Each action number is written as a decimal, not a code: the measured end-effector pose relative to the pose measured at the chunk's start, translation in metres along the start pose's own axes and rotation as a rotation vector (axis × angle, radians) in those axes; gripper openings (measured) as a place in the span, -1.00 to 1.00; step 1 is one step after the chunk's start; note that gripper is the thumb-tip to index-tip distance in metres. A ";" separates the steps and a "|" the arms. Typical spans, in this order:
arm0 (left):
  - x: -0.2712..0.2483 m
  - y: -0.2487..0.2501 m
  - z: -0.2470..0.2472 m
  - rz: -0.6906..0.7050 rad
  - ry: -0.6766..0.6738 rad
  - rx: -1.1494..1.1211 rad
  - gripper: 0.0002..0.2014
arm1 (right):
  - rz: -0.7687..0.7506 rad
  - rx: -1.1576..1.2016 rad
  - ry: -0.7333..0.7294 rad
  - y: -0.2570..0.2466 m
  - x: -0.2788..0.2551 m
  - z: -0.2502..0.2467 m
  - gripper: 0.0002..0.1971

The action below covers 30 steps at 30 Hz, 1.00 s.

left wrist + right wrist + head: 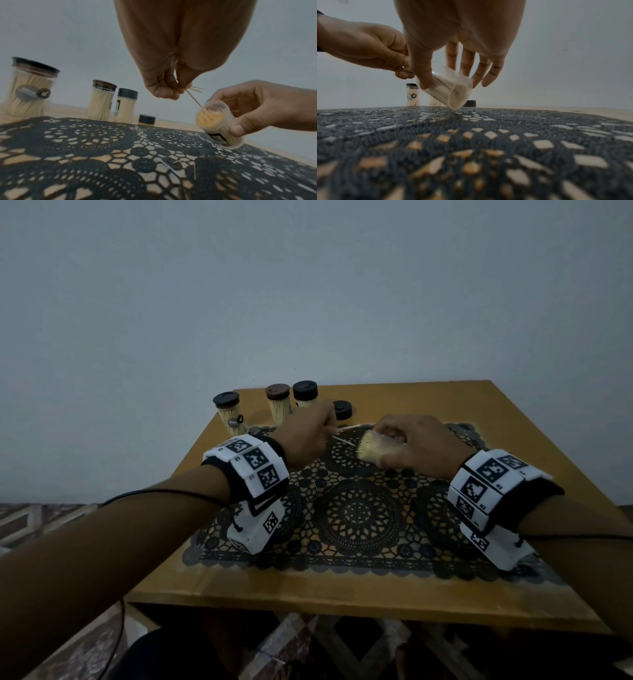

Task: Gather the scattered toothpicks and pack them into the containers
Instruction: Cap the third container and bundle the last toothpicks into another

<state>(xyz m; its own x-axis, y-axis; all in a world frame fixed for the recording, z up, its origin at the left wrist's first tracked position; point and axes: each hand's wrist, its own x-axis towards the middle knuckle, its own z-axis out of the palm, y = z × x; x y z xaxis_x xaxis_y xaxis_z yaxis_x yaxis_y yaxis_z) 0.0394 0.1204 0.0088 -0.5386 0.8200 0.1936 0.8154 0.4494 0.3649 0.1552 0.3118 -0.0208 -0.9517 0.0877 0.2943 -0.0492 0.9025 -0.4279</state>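
My left hand (322, 433) pinches a few toothpicks (194, 99) at the far middle of the black lace mat (359, 515). One toothpick points down into the mouth of an open clear container (216, 124) packed with toothpicks. My right hand (414, 440) grips that container (376, 448) tilted toward the left hand, thumb on one side and fingers on the other, its base edge on the mat. In the right wrist view the container (448, 89) shows from its base end, under my right hand (453, 40). Two loose toothpicks (167, 167) lie on the mat nearby.
Three lidded containers full of toothpicks (230, 414) (278, 405) (305, 395) stand at the back left of the wooden table (513, 419). A loose black lid (342, 409) lies beside them. A wall rises right behind the table; the left table edge is close to the containers.
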 end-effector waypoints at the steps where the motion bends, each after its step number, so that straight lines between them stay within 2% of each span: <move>1: -0.001 -0.001 -0.001 -0.009 0.018 -0.018 -0.94 | -0.014 0.008 -0.005 -0.001 0.000 0.001 -0.54; 5: -0.003 0.007 0.005 -0.010 0.005 -0.045 -0.94 | -0.029 0.052 -0.006 -0.003 -0.001 0.001 -0.54; 12: -0.001 0.019 0.013 0.081 -0.063 0.015 -0.95 | -0.065 0.064 -0.025 -0.007 -0.003 -0.001 -0.57; 14: 0.002 0.024 0.013 0.072 -0.003 -0.019 -0.96 | -0.061 0.070 -0.036 -0.007 -0.002 -0.001 -0.55; 17: 0.004 0.031 0.015 0.049 0.167 -0.128 -0.97 | -0.040 0.060 -0.017 -0.005 -0.002 0.000 -0.53; 19: 0.004 0.031 0.013 0.017 0.246 -0.171 -0.88 | -0.013 0.043 0.010 -0.004 -0.001 0.000 -0.54; 20: 0.002 0.030 0.011 -0.009 0.237 -0.186 -0.80 | -0.006 0.043 0.020 -0.004 -0.001 0.000 -0.55; 22: -0.001 0.028 0.011 -0.065 0.063 -0.240 -0.62 | -0.007 0.068 0.027 -0.004 -0.001 0.001 -0.61; 24: -0.007 0.031 0.016 -0.083 -0.183 -0.302 -0.44 | -0.022 0.105 0.034 -0.005 -0.002 0.001 -0.65; 26: -0.016 0.038 0.021 -0.071 -0.320 -0.298 -0.23 | -0.036 0.137 0.032 -0.005 -0.002 0.001 -0.67; 28: -0.019 0.040 0.026 -0.066 -0.319 -0.287 -0.19 | -0.039 0.141 0.033 -0.005 -0.002 0.001 -0.66; 30: -0.021 0.043 0.026 -0.054 -0.274 -0.184 -0.20 | -0.048 0.137 0.028 -0.006 -0.003 0.001 -0.67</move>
<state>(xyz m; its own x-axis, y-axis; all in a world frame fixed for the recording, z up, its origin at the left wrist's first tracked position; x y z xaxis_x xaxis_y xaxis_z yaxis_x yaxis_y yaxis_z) 0.0911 0.1318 -0.0030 -0.4826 0.8728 -0.0730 0.7217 0.4435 0.5314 0.1580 0.3057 -0.0201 -0.9384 0.0595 0.3405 -0.1373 0.8400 -0.5250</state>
